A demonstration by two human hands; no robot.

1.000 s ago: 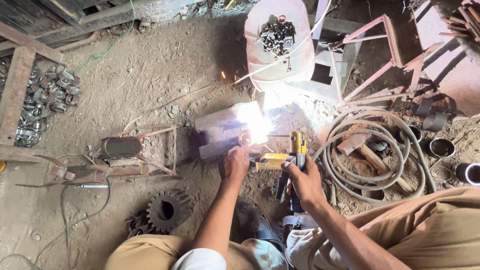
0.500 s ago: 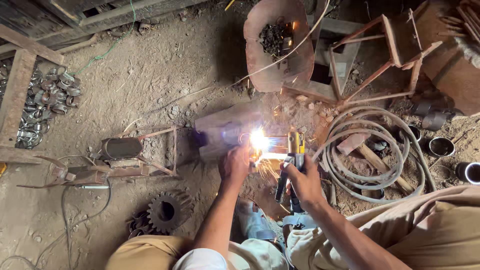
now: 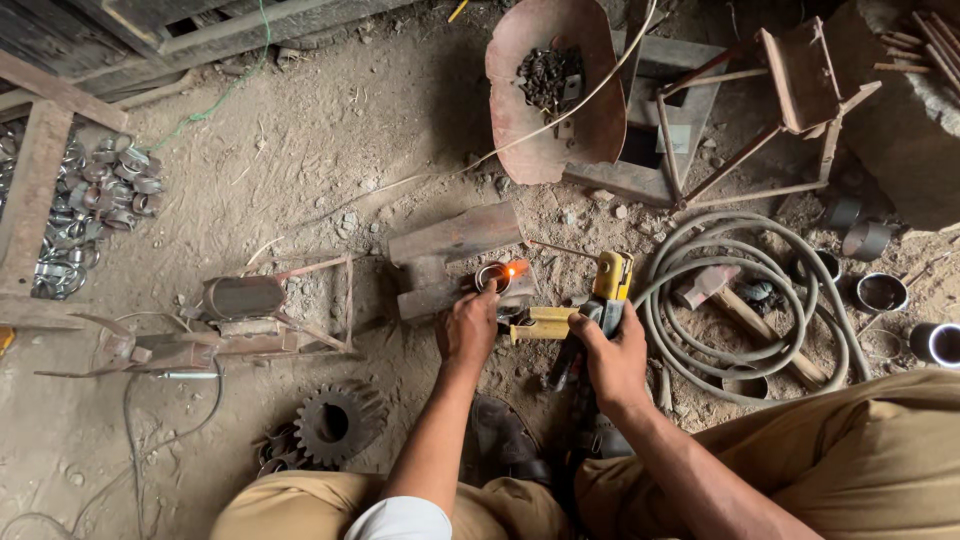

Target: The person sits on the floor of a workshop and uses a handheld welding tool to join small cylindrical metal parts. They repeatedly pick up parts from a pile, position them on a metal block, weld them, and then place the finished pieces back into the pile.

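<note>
Mid-frame, the bare left hand [image 3: 468,328] pinches a metal ring [image 3: 491,276] beside its glowing weld; right hand [image 3: 612,358] clutches the electrode holder [image 3: 605,300]. Burn risk.

A rough metalworking or welding workshop, worked at ground level on a bare dirt floor [image 3: 200,440]. A yellow-handled electrode holder [image 3: 600,300] sits in the right hand [image 3: 612,362], and a glowing orange weld spot [image 3: 515,269] burns on a small metal ring [image 3: 492,276] near centre. A pile of shiny metal rings [image 3: 90,215] lies far left, a toothed gear [image 3: 335,422] near left, a coiled hose [image 3: 750,300] right, a rusty pan of scrap bits [image 3: 550,85] far centre, and welded rod frames [image 3: 770,110] far right
</note>
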